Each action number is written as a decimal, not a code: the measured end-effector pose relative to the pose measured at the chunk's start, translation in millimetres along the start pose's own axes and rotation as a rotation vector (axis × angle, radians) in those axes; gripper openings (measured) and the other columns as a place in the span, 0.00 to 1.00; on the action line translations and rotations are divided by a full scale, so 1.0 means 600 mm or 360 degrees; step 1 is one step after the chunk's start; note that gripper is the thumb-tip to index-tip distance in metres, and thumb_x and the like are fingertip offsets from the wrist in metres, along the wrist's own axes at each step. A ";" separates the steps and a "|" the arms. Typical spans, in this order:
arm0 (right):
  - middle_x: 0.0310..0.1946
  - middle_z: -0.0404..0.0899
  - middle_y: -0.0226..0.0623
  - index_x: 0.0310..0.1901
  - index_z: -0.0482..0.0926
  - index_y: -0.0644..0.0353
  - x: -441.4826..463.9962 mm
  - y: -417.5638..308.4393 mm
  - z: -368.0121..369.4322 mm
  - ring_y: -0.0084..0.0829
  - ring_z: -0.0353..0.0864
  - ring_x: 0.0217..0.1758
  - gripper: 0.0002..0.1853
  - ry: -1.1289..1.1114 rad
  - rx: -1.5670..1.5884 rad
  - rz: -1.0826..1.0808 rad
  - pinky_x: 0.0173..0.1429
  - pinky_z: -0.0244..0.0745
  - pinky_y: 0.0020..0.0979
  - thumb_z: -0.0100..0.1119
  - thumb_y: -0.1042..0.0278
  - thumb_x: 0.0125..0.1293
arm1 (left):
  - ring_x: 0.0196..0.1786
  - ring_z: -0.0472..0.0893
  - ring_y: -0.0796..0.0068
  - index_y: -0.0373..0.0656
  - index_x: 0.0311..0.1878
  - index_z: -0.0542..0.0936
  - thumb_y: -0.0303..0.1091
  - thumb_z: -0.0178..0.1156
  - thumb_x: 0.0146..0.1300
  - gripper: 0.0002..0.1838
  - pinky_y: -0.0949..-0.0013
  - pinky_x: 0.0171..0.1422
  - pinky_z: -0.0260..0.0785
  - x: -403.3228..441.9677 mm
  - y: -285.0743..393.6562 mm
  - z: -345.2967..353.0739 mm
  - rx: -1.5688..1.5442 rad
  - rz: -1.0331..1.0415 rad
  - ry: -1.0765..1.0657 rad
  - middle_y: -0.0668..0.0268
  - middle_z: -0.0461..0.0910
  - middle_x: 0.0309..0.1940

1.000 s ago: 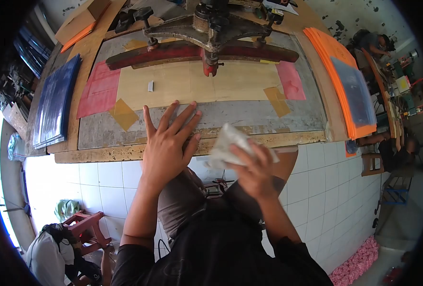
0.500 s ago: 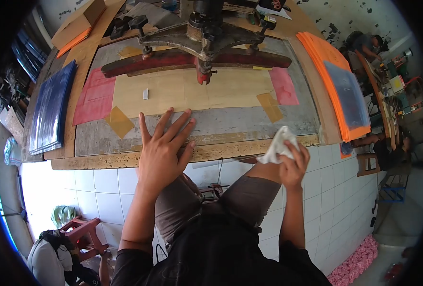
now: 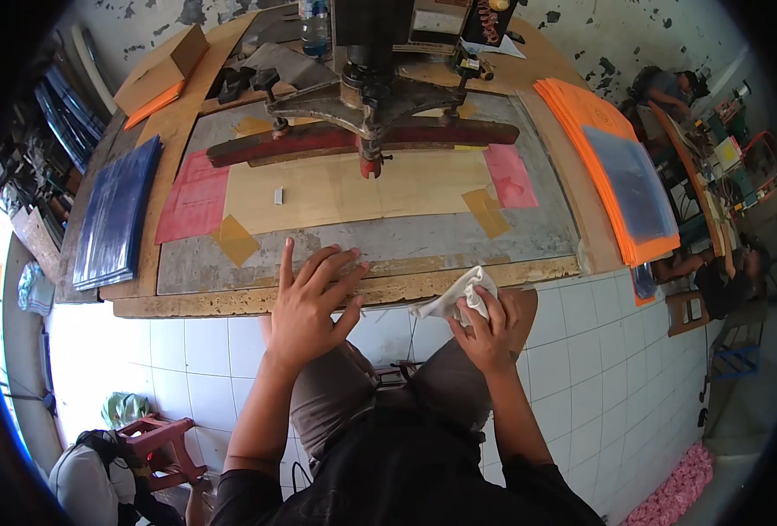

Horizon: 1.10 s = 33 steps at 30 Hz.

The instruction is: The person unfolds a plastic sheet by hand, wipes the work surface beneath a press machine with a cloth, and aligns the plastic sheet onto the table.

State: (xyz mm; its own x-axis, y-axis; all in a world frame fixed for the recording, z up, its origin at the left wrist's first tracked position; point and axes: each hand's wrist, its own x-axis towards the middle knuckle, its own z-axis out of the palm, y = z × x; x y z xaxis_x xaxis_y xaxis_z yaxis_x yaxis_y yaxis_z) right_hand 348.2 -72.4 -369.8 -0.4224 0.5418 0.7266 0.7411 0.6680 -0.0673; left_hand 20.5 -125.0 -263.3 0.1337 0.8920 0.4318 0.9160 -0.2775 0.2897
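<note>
The right hand [image 3: 488,336] has swung leftward, and the left hand [image 3: 308,302] has drawn back from the yellowish sheet [image 3: 344,195] toward the wooden front edge [image 3: 195,303]. Right of centre, the right hand grips a crumpled white cloth [image 3: 469,282]; left of centre, the left spreads its fingers open. The red-barred press [image 3: 366,118] stands at upper centre.
</note>
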 end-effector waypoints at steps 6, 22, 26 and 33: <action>0.64 0.83 0.34 0.58 0.89 0.43 0.042 0.026 0.006 0.51 0.80 0.68 0.30 0.0241 -0.0007 -0.0051 0.72 0.75 0.57 0.85 0.75 0.51 | 0.76 0.78 0.63 0.55 0.69 0.87 0.35 0.67 0.66 0.26 0.30 0.94 0.44 -0.011 0.005 0.003 -0.0036 0.0086 0.0007 0.70 0.83 0.67; 0.50 0.89 0.46 0.42 0.92 0.55 0.118 0.063 -0.248 0.41 0.92 0.49 0.24 -0.0083 0.1347 0.0579 0.50 0.85 0.34 0.78 0.88 0.40 | 0.69 0.84 0.64 0.55 0.53 0.87 0.33 0.77 0.64 0.15 0.41 0.87 0.61 -0.004 0.027 -0.038 -0.0068 0.0225 0.0403 0.72 0.87 0.63; 0.52 0.88 0.44 0.47 0.91 0.53 0.137 0.034 -0.210 0.43 0.91 0.52 0.28 -0.0210 0.1172 0.0301 0.53 0.85 0.37 0.80 0.88 0.40 | 0.67 0.87 0.63 0.52 0.48 0.82 0.31 0.75 0.66 0.12 0.42 0.85 0.63 0.015 0.026 -0.010 -0.0300 0.0246 0.0405 0.71 0.90 0.58; 0.51 0.87 0.43 0.48 0.93 0.53 0.088 -0.028 -0.171 0.44 0.90 0.52 0.29 -0.0083 0.1030 0.0089 0.54 0.87 0.42 0.82 0.84 0.39 | 0.53 0.88 0.61 0.45 0.52 0.81 0.28 0.73 0.69 0.12 0.48 0.76 0.74 0.036 0.035 0.033 -0.0509 0.0335 0.0430 0.68 0.88 0.47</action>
State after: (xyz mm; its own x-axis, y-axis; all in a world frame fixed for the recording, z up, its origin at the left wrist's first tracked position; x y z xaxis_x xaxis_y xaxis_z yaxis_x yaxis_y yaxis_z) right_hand 367.1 -107.1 -260.0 -0.4294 0.5978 0.6769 0.3054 0.8015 -0.5141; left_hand 50.1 -104.6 -265.1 0.1616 0.6914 0.7042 0.7113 -0.5762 0.4025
